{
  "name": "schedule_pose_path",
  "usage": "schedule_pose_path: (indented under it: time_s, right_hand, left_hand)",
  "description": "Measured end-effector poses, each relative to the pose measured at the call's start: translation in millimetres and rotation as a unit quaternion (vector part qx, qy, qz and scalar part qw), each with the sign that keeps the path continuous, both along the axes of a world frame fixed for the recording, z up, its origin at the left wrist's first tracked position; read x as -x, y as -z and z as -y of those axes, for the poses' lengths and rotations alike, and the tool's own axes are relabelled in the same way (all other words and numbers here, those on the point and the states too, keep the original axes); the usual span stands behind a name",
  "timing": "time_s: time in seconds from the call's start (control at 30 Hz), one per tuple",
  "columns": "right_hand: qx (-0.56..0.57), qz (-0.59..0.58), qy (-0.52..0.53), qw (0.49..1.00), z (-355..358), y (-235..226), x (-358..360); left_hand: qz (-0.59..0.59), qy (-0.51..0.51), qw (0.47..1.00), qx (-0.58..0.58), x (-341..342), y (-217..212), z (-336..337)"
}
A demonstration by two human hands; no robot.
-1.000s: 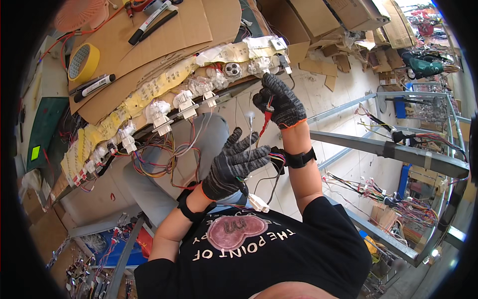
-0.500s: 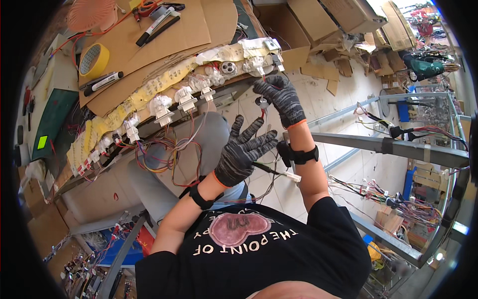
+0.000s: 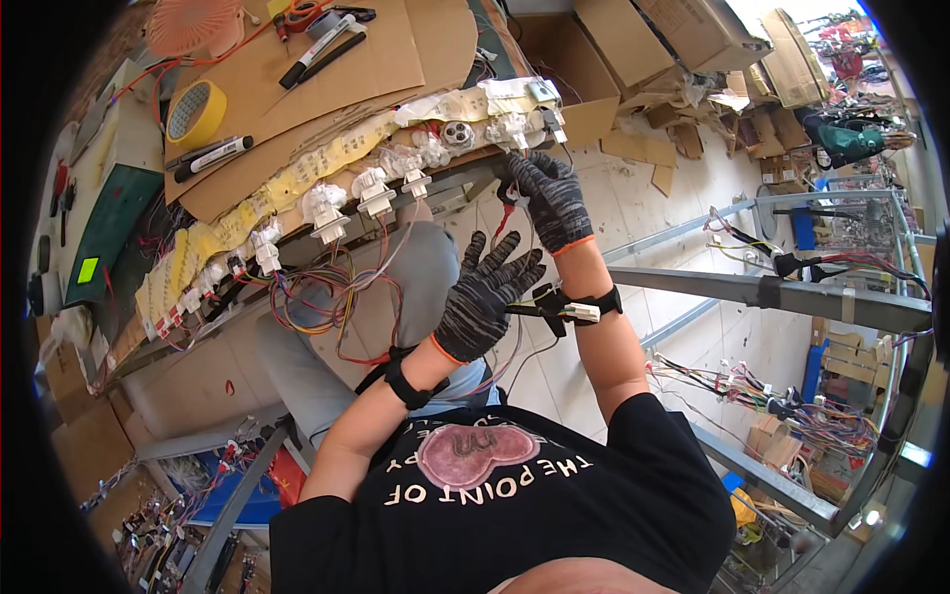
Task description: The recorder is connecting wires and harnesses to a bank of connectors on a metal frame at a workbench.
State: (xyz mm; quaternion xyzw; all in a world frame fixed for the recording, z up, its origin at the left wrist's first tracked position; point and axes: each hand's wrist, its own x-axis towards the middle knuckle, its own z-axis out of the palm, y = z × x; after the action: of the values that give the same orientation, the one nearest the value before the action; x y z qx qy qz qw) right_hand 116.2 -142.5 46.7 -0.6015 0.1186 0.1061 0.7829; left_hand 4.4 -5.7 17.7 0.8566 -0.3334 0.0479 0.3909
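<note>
- Two gloved hands are at work below the right end of the taped strip (image 3: 346, 147).
- The right hand (image 3: 556, 203) is narrow, its fingertips pinched at the upper end of a red lead (image 3: 508, 218), just under a white connector (image 3: 507, 129) on the strip's right end; the exact grip point is hidden.
- The left hand (image 3: 482, 307) is wide, fingers spread, farther below the strip. Beside it runs a dark cable ending in a white plug (image 3: 581, 312), over the right wrist; I cannot tell whether the palm grips that cable.
- If the lead is being fitted there, as I judge, square it to the connector first and push on the housing, not the wires.
- Let the left hand carry the loose cable's weight so nothing tugs sideways, then test the seat with a light pull.
- Keep the wire bundle (image 3: 341, 297), below the strip's middle, from snagging on a sleeve or strap.
- Right of the strip's end stands an open cardboard box (image 3: 592, 114); its inside is too shaded to tell the contents.
</note>
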Motion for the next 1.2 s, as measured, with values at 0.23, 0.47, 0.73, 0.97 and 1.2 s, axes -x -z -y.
schedule_pose_path:
  time_s: [0.23, 0.47, 0.73, 0.97, 1.2]
  right_hand:
    - [-0.046, -0.041, 0.005, 0.998, -7.2, -9.6, 1.7]
    - [0.192, 0.18, -0.146, 0.954, 21.8, 27.3, -1.7]
    - [-0.054, -0.094, -0.104, 0.989, 6.8, -7.4, -4.4]
    - [0.184, 0.082, -0.175, 0.964, 33.1, 41.1, -11.5]
    - [0.368, 0.134, -0.134, 0.91, 16.5, 18.1, -7.7]
  left_hand:
    - [-0.014, -0.008, 0.999, 0.028, -2.4, 3.1, -1.6]
    - [-0.012, -0.007, 0.999, 0.044, -4.6, -1.3, -0.1]
    - [-0.04, -0.017, 0.997, 0.07, -5.9, 1.0, -6.6]
    - [-0.045, -0.015, 0.995, 0.085, -7.4, 2.6, -7.7]
    - [-0.054, -0.033, 0.992, 0.108, -8.4, 6.8, -12.7]
